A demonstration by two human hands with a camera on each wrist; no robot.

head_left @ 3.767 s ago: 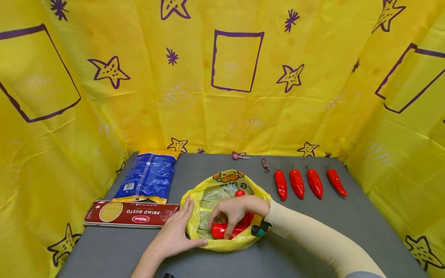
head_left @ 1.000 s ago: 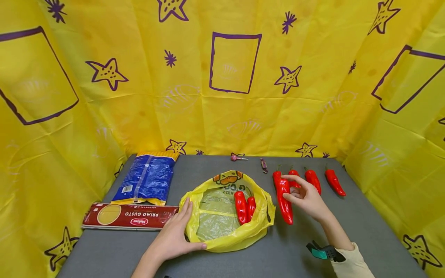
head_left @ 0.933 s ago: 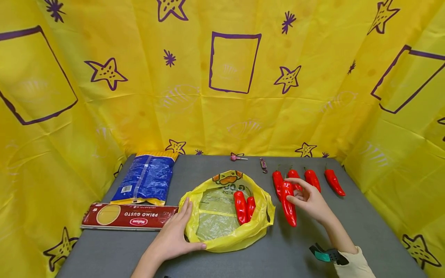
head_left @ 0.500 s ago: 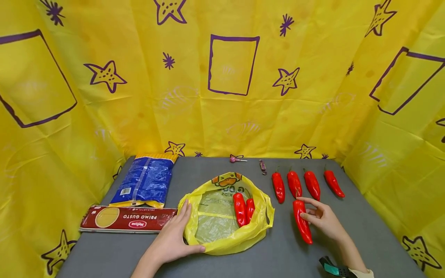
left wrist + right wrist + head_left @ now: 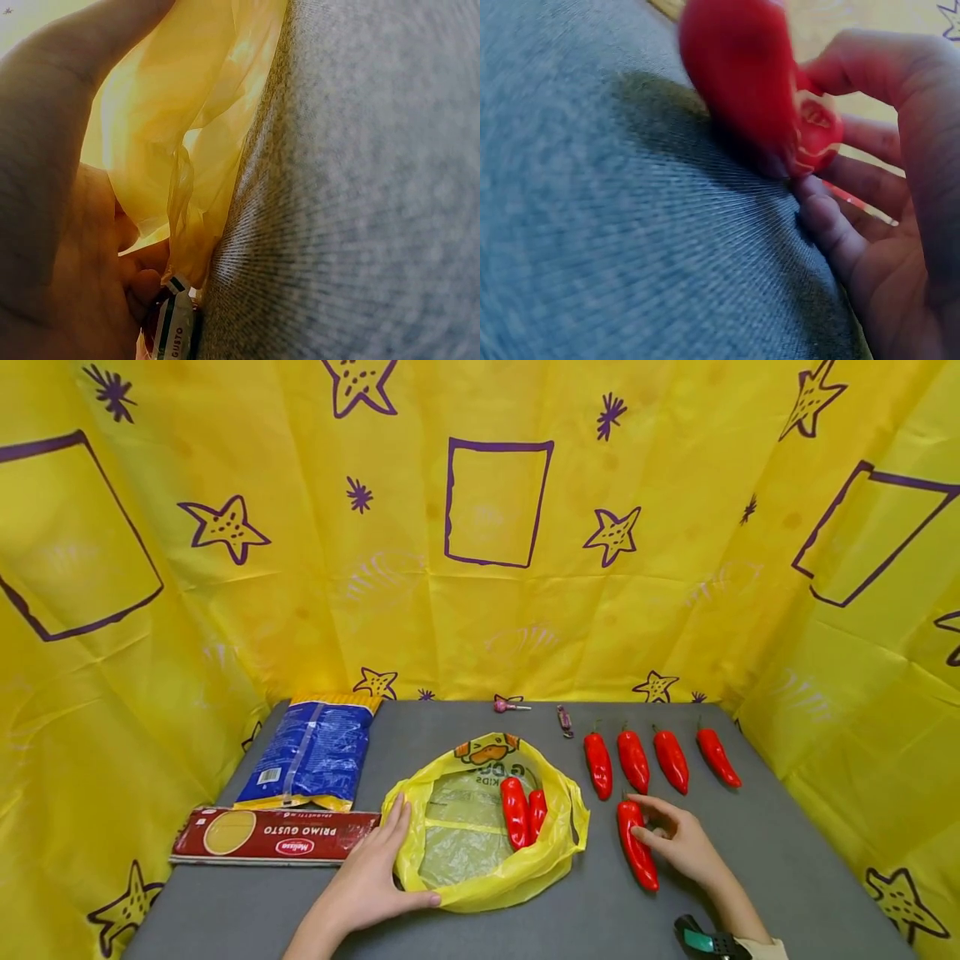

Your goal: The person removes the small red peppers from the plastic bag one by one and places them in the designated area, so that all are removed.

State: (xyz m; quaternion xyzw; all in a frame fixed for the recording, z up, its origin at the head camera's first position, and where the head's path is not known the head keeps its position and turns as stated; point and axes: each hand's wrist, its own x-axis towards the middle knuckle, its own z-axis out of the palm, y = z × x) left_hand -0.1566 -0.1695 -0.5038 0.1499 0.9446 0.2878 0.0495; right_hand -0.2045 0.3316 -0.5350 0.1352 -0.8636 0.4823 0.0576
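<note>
In the head view, a yellow plastic bag (image 5: 491, 887) stands open-mouthed, with two red peppers (image 5: 515, 814) inside at its right. My left hand (image 5: 371, 872) rests against the bag's left and front side, fingers and thumb spread along the rim. The left wrist view has that hand (image 5: 90, 247) beside the thin yellow plastic (image 5: 161, 127). To the right of the bag, my right hand (image 5: 678, 843) pinches another red pepper (image 5: 636, 852) between thumb and fingers. In the right wrist view this pepper (image 5: 739, 67) is close over the grey cloth, its shadow beside it.
Behind the right hand lies a row of several red peppers (image 5: 671, 762). A lollipop (image 5: 506, 705) and a wrapped candy (image 5: 565, 721) lie at the back. Left are a blue packet (image 5: 311, 752) and a dark red spaghetti pack (image 5: 277, 837). Yellow curtains (image 5: 480, 635) enclose the grey table.
My right hand was inside the bag gripping a pepper. It came out with one, moved right over the row, came forward, and lately shifted slightly left. My left hand stays at the bag.
</note>
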